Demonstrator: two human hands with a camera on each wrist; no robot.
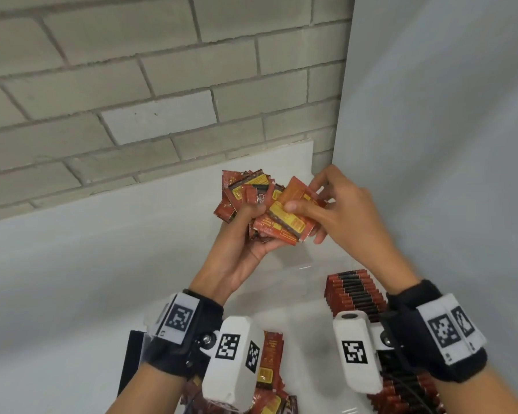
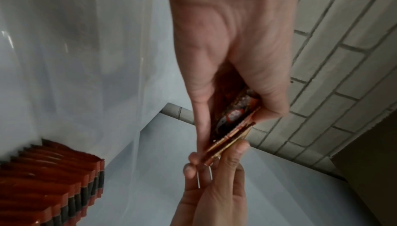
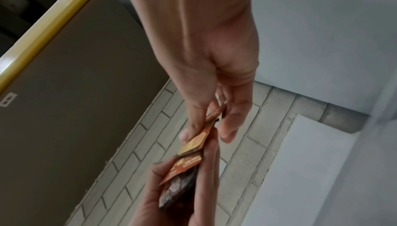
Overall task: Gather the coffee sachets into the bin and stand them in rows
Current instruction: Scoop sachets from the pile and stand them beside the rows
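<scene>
My left hand (image 1: 251,225) grips a loose bunch of red and orange coffee sachets (image 1: 245,189), held up above the white table. My right hand (image 1: 305,209) pinches one orange sachet (image 1: 287,216) at the front of that bunch, thumb on top and fingers behind. In the left wrist view the bunch (image 2: 234,115) shows edge-on between thumb and fingers. The right wrist view shows the pinched sachet (image 3: 197,141). A row of sachets (image 1: 353,291) stands upright inside the clear bin (image 2: 86,59), below my right wrist.
More sachets (image 1: 269,360) lie loose near my left wrist. A grey brick wall (image 1: 132,85) runs behind the table, with a pale panel (image 1: 431,144) on the right. A brown cardboard box (image 3: 64,93) stands to the left. A black object (image 1: 130,354) sits at the lower left.
</scene>
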